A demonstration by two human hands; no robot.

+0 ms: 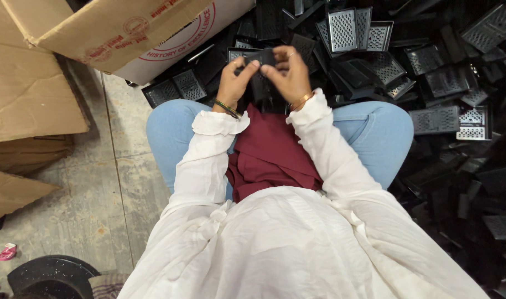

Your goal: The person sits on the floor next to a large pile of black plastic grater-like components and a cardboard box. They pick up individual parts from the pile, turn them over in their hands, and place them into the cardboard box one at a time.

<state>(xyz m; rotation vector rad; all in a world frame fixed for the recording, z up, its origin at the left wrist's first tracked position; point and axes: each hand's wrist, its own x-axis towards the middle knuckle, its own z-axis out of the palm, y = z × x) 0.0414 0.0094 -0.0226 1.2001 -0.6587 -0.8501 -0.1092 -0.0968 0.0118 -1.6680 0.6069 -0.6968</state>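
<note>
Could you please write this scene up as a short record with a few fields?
Left hand: grip closed on the left end of a black plastic part
Right hand: grip closed on the same part's right side
Pile: black perforated trays heaped ahead and to the right
Cardboard box: upper left, beside the pile
Lap: dark red cloth over blue jeans
Floor: bare concrete, left

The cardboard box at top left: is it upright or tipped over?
Tipped over. The cardboard box lies on its side, flap spread, mouth towards the pile of black grater parts on the floor.
</note>
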